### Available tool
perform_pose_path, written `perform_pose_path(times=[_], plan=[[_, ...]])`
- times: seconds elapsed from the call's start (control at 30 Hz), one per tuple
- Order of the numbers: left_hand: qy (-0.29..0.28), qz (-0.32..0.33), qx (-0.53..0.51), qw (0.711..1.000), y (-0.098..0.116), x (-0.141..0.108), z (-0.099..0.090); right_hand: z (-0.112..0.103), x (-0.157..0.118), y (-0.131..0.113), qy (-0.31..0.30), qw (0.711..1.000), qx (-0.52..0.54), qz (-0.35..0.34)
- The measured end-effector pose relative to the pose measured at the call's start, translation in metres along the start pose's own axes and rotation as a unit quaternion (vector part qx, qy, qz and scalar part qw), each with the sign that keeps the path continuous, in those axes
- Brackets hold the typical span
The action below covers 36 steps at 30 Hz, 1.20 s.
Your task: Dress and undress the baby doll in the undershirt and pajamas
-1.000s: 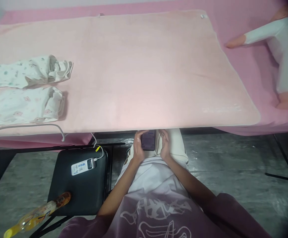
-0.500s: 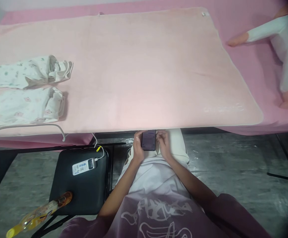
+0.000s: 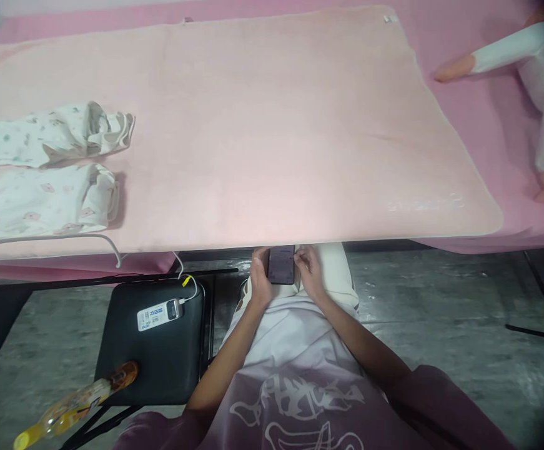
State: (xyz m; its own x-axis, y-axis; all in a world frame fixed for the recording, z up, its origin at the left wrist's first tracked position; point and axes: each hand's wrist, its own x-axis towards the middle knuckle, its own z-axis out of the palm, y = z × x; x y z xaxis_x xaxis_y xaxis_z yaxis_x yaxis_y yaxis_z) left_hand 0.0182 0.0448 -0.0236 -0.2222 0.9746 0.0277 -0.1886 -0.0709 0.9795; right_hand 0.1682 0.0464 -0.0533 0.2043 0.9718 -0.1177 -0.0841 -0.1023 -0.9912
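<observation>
A dark smartphone [image 3: 281,265] lies over my lap, just below the front edge of the bed-like surface. My left hand [image 3: 260,275] is closed around its left side, the thumb along the edge. At the right side of the phone, my right hand [image 3: 310,269] has bent fingers, with the tips at the phone's edge. The far fingertips of both hands are partly hidden. Dim content shows on the screen, too small to read.
A pale pink pad [image 3: 262,131] covers the pink sheet [image 3: 468,119]. Folded patterned cloths [image 3: 42,197] lie at left; a doll's limbs [image 3: 510,56] show at right. A black stool [image 3: 159,362] bears a cabled white device [image 3: 159,314] and a yellow-capped bottle [image 3: 75,406].
The right fingertips have shifted slightly toward the phone's edge. The whole view has moved a little; the phone and my left hand stay in place.
</observation>
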Motion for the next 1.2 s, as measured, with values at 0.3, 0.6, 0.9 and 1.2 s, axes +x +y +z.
perform_pose_path(times=[0.3,0.6,0.9,1.2], plan=[[0.008,-0.009,0.004,1.000,0.003,0.001,0.001,-0.001,-0.001,-0.002,-0.003,1.000,-0.023,-0.009],[0.059,-0.024,0.022,0.998,0.001,0.000,0.001,-0.003,0.000,-0.004,-0.016,0.999,-0.038,-0.026],[0.037,-0.028,0.027,0.999,0.000,0.005,0.001,-0.004,-0.002,-0.009,-0.022,0.998,-0.047,-0.033],[0.029,-0.026,0.023,0.999,0.006,0.006,0.002,-0.003,-0.004,-0.014,-0.023,0.997,-0.057,-0.042]])
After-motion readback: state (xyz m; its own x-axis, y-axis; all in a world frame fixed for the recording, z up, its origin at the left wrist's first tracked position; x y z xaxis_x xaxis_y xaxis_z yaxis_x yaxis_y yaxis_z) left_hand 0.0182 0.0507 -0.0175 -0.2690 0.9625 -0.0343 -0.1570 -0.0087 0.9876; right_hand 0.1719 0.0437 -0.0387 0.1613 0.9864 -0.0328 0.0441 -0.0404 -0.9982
